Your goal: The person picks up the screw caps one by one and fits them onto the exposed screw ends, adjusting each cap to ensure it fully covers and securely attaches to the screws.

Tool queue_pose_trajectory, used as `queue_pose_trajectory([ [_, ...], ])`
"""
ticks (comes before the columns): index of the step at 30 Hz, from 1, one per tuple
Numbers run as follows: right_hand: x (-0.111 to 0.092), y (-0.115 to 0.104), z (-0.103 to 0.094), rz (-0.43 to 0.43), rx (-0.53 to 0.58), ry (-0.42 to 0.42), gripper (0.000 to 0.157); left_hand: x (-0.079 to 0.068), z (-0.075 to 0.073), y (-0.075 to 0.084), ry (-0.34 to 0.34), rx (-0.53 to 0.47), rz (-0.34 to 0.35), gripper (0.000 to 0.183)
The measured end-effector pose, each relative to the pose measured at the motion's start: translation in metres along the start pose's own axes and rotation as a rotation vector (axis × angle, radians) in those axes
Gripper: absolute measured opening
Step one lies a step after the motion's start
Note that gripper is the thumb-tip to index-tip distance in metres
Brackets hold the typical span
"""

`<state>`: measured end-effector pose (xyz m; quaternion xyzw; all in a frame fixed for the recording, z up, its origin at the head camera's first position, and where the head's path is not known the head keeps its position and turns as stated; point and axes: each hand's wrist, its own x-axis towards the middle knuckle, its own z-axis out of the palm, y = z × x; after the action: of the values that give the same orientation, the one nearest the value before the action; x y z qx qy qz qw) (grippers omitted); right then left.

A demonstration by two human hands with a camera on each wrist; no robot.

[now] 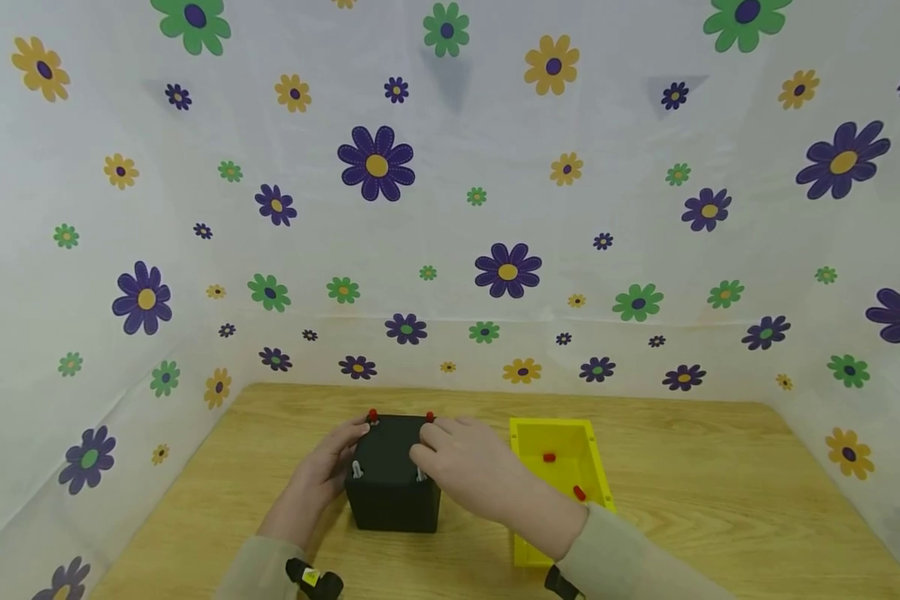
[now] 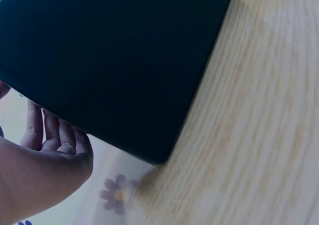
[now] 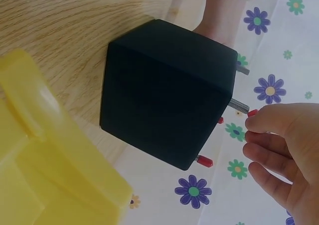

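Observation:
A black block stands on the table with threaded bolts at its top corners. Red caps cover the two far bolts, one at the far left, one at the far right. The near-left bolt is bare metal. My left hand holds the block's left side, its fingertips over the top edge; in the left wrist view the block hides part of the fingers. My right hand pinches a small red cap between thumb and index finger, right at the tip of the bare near-right bolt.
Right of the block is a yellow bin, partly behind the right forearm. Two loose red caps lie in it, one farther back, another nearer. A flowered cloth hangs behind and beside the wooden table.

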<state>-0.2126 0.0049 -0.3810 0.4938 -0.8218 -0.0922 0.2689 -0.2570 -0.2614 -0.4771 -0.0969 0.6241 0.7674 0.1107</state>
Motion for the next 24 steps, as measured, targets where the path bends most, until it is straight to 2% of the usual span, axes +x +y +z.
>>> queue_pose_trajectory([
  [12,0.0003,-0.0006,0.0007,0.003,0.005,-0.008,0.014,0.0003,-0.0007,-0.0001,-0.023,0.005,0.004,0.076],
  [24,0.0016,-0.0011,0.0025,-0.021,0.007,0.016,0.012,-0.0012,0.0016,0.0029,-0.012,-0.003,-0.021,0.079],
])
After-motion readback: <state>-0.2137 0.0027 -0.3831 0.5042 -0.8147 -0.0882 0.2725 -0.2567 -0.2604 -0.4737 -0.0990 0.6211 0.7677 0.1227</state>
